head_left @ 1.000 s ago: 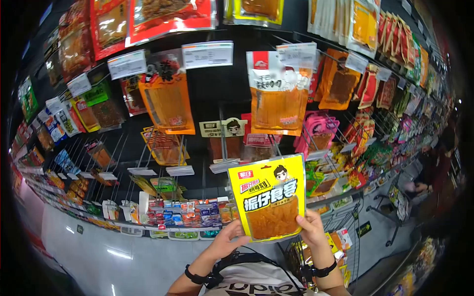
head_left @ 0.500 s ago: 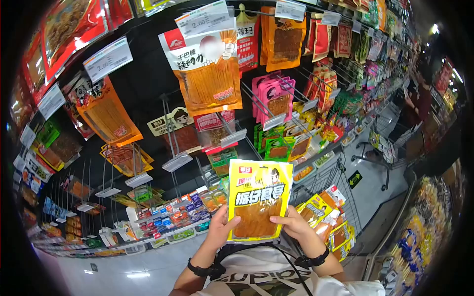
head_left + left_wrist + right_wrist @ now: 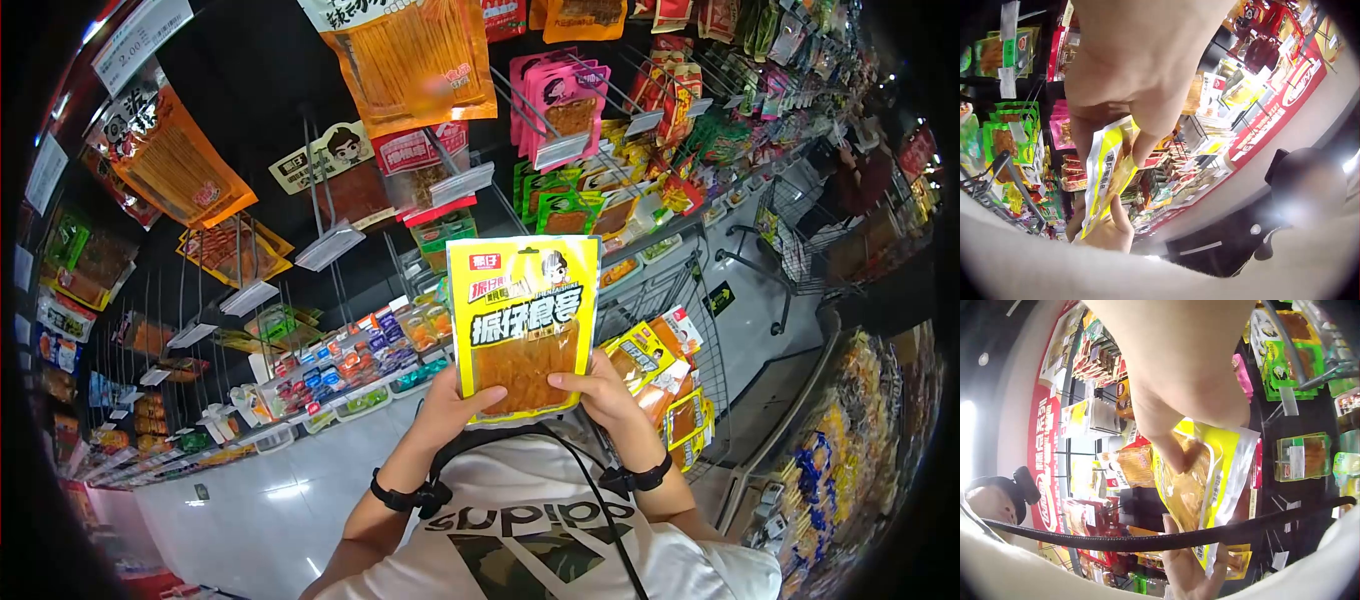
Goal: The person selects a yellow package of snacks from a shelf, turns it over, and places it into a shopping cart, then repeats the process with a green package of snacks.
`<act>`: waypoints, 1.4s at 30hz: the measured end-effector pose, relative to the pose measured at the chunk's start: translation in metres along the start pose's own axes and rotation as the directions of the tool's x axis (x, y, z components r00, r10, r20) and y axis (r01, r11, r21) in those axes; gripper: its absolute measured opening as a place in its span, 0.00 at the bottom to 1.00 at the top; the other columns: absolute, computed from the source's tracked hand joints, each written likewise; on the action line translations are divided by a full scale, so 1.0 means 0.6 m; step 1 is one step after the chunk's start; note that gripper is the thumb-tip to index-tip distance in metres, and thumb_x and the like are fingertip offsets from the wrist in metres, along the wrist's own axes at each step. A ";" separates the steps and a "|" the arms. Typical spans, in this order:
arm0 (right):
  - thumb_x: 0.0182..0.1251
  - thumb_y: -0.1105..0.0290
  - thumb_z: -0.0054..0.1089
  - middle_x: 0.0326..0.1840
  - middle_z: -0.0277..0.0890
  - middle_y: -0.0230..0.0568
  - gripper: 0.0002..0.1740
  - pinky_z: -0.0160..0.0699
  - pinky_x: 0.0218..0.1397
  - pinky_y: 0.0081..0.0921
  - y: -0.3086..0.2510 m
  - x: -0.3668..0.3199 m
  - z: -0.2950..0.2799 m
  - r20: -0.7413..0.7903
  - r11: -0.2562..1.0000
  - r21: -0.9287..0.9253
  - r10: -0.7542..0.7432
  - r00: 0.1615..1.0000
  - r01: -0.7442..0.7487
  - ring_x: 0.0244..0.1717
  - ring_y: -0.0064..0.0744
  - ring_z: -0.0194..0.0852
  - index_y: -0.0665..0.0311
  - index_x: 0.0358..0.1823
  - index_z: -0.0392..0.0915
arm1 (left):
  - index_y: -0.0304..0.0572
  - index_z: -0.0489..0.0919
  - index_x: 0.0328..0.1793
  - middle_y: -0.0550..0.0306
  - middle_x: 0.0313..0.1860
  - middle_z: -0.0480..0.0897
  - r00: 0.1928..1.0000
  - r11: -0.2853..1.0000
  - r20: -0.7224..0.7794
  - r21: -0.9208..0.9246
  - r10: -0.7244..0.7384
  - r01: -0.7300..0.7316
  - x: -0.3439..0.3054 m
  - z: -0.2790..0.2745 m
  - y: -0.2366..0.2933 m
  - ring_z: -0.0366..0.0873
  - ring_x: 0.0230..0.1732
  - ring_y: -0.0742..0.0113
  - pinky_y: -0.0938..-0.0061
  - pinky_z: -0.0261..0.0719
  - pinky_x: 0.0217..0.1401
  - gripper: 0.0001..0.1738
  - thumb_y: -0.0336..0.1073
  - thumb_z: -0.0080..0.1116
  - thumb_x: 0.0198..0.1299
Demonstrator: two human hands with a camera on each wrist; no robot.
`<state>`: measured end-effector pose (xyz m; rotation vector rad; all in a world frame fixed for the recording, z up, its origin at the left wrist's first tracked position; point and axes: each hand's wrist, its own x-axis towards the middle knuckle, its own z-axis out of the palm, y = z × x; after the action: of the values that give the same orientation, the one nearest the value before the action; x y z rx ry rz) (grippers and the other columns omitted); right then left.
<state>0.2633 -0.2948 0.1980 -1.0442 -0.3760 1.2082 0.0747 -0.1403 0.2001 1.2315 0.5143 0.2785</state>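
A flat yellow snack packet (image 3: 523, 330) is held upright in front of the chest, its printed front towards the head camera and brown food showing through its clear lower window. My left hand (image 3: 445, 408) grips its lower left edge, thumb across the front. On the lower right edge, my right hand (image 3: 603, 392) holds it the same way; the fingers behind the packet are hidden. The left wrist view shows the packet (image 3: 1109, 172) edge-on beneath the left hand (image 3: 1138, 75). In the right wrist view, the right thumb presses on the packet's window (image 3: 1191, 481).
Snack packets hang from shelf hooks ahead, among them a large orange packet (image 3: 410, 75) and pink packets (image 3: 565, 105). Below are small sweets (image 3: 350, 355) in trays. A wire shopping cart (image 3: 712, 335) with several yellow packets (image 3: 650, 360) stands right, near a bin of wrapped goods (image 3: 835, 490).
The head view has turned right and tilted down. The packet has gone from tilted to nearly straight, and the left thumb has come onto its front. Both hands still hold it.
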 end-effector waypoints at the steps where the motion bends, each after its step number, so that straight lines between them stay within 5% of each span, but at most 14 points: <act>1: 0.62 0.80 0.67 0.56 0.83 0.40 0.21 0.77 0.61 0.28 0.002 0.000 0.000 0.000 1.000 -0.002 0.005 1.000 -0.005 0.54 0.28 0.81 0.72 0.58 0.79 | 0.33 0.75 0.66 0.56 0.58 0.83 0.999 1.000 -0.019 -0.006 -0.026 0.026 0.000 -0.001 0.000 0.79 0.56 0.72 0.74 0.77 0.61 0.27 0.29 0.69 0.61; 20: 0.64 0.77 0.67 0.55 0.83 0.40 0.20 0.77 0.60 0.27 0.001 0.011 -0.013 -0.017 1.000 -0.029 0.002 1.000 -0.003 0.53 0.26 0.80 0.71 0.58 0.79 | 0.35 0.78 0.62 0.61 0.50 0.84 0.995 1.000 -0.098 0.008 0.026 -0.026 0.020 0.006 -0.005 0.79 0.43 0.79 0.80 0.77 0.44 0.20 0.32 0.67 0.66; 30: 0.64 0.73 0.69 0.50 0.86 0.37 0.16 0.80 0.55 0.28 0.004 0.005 -0.019 -0.019 0.982 -0.184 -0.040 0.999 0.036 0.50 0.26 0.82 0.69 0.53 0.83 | 0.33 0.80 0.59 0.57 0.50 0.86 0.998 0.991 -0.045 0.123 0.051 -0.046 0.017 0.000 0.006 0.80 0.51 0.75 0.74 0.80 0.54 0.18 0.33 0.66 0.67; 31: 0.63 0.74 0.70 0.49 0.87 0.42 0.15 0.81 0.55 0.31 -0.004 -0.008 -0.023 0.021 0.903 -0.405 -0.147 0.989 0.142 0.50 0.33 0.84 0.70 0.50 0.85 | 0.31 0.84 0.56 0.52 0.52 0.86 0.999 0.975 -0.017 0.223 0.029 -0.025 0.009 -0.005 0.009 0.81 0.54 0.70 0.71 0.79 0.58 0.18 0.32 0.69 0.61; 34: 0.61 0.76 0.69 0.51 0.86 0.49 0.15 0.81 0.58 0.34 -0.030 -0.008 -0.030 0.549 0.726 -0.352 -0.350 0.758 0.591 0.53 0.42 0.85 0.71 0.50 0.86 | 0.31 0.86 0.54 0.46 0.56 0.86 0.931 0.933 0.308 0.234 0.197 -0.275 0.001 -0.010 0.038 0.83 0.56 0.63 0.70 0.79 0.60 0.20 0.29 0.70 0.54; 35: 0.59 0.77 0.68 0.51 0.85 0.55 0.16 0.80 0.60 0.36 -0.037 -0.010 -0.029 0.575 0.719 -0.373 -0.318 0.754 0.587 0.54 0.48 0.85 0.72 0.50 0.86 | 0.32 0.86 0.53 0.43 0.58 0.85 0.905 0.897 0.330 0.257 0.267 -0.358 -0.002 -0.007 0.041 0.84 0.58 0.56 0.69 0.79 0.62 0.21 0.27 0.68 0.50; 38: 0.59 0.77 0.69 0.51 0.86 0.53 0.16 0.82 0.58 0.35 -0.041 -0.010 -0.024 0.480 0.825 -0.352 -0.246 0.842 0.442 0.53 0.45 0.86 0.71 0.50 0.86 | 0.32 0.86 0.54 0.45 0.58 0.86 0.919 0.913 0.321 0.256 0.230 -0.318 -0.005 -0.017 0.038 0.84 0.57 0.60 0.71 0.79 0.60 0.21 0.28 0.69 0.52; 39: 0.58 0.78 0.71 0.51 0.86 0.52 0.17 0.83 0.56 0.32 -0.035 -0.011 -0.022 0.438 0.773 -0.417 -0.290 0.851 0.478 0.51 0.42 0.86 0.71 0.50 0.86 | 0.33 0.85 0.55 0.48 0.54 0.87 0.921 0.847 0.292 0.391 0.257 -0.360 -0.004 -0.012 0.044 0.84 0.55 0.65 0.72 0.80 0.59 0.21 0.28 0.71 0.52; 42: 0.57 0.79 0.72 0.50 0.86 0.52 0.17 0.83 0.56 0.30 -0.019 -0.008 -0.028 0.167 0.850 -0.477 -0.162 0.973 0.224 0.51 0.40 0.87 0.71 0.50 0.86 | 0.34 0.85 0.55 0.51 0.51 0.88 0.988 0.854 0.060 0.497 0.141 -0.153 -0.024 -0.004 0.037 0.85 0.52 0.66 0.73 0.80 0.57 0.20 0.27 0.70 0.55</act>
<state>0.2805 -0.3069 0.2001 -1.3349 -0.9017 1.0139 0.0629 -0.1381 0.2237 1.7867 0.4889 0.2687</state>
